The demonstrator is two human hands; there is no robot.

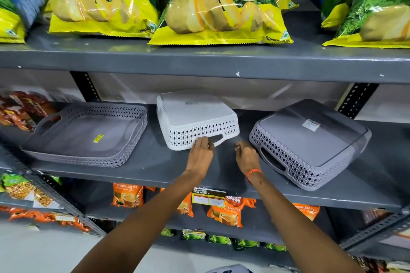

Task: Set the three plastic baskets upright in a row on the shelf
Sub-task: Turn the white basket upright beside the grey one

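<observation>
Orange cord circles my right wrist; that right hand [246, 154] hovers loosely curled, holding nothing. My left hand [201, 150] has its fingers [203, 141] closed on the handle of the overturned white basket [195, 121] at 12 o'clock. Grey upright basket [86, 134] at 10, grey inverted basket [310, 143] at 2, all on the shelf [155, 168].

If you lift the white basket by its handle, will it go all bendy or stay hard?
The white basket will probably stay hard: it looks like moulded plastic and keeps crisp, boxy edges while lying upside down. It should be light, since its walls are full of holes and it looks empty. The left hand at its handle slot should grip well, though smooth plastic may slide along the shelf.
</observation>
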